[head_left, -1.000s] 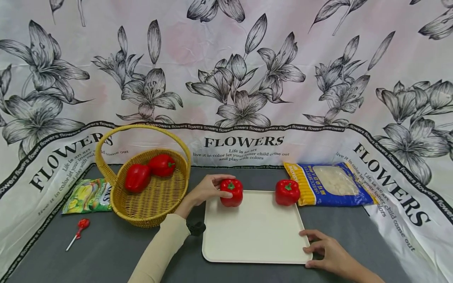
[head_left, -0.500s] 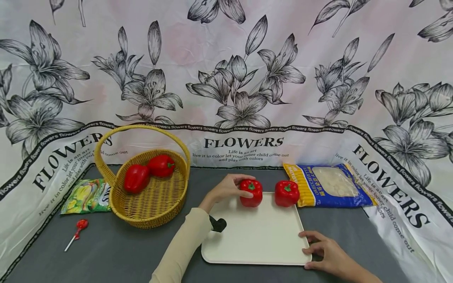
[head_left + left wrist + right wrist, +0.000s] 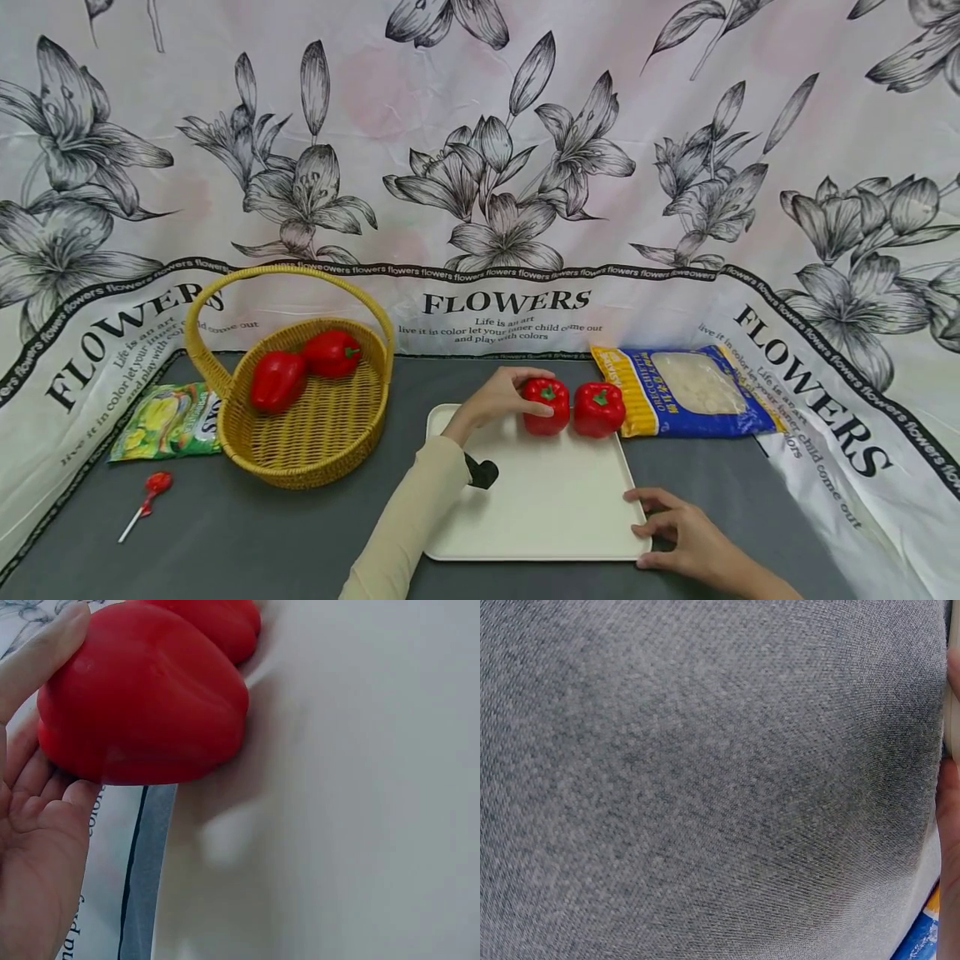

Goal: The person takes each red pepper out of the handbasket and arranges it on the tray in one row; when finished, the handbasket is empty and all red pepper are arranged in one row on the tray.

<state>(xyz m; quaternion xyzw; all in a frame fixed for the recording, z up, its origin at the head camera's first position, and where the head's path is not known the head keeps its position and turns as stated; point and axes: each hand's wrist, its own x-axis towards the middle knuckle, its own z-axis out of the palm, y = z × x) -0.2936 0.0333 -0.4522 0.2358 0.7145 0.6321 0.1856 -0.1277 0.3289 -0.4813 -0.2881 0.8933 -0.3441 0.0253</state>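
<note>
With thumb and fingers around it, my left hand (image 3: pixel 497 400) grips a red bell pepper (image 3: pixel 546 408) at the far edge of a cream tray (image 3: pixel 540 508). In the left wrist view this pepper (image 3: pixel 142 697) fills the space between thumb and fingers, and a second one lies just beyond it. That second red bell pepper (image 3: pixel 599 410) sits close on the right, at the tray's far right corner. My right hand (image 3: pixel 686 533) holds the tray's near right edge between thumb and fingers. Grey fabric covers most of the right wrist view.
A yellow wicker basket (image 3: pixel 315 467) with two red peppers (image 3: pixel 278 382) stands on the left. Beside it lie a green packet (image 3: pixel 165 423) and a red lollipop (image 3: pixel 157 483). A blue and yellow pasta bag (image 3: pixel 682 392) lies behind the tray's right side. A flower-printed cloth (image 3: pixel 495 325) hangs behind.
My left hand has carried its bell pepper rightward along the tray's far edge, close to the other pepper. My right hand stays at the tray's edge. The head view has shifted slightly.
</note>
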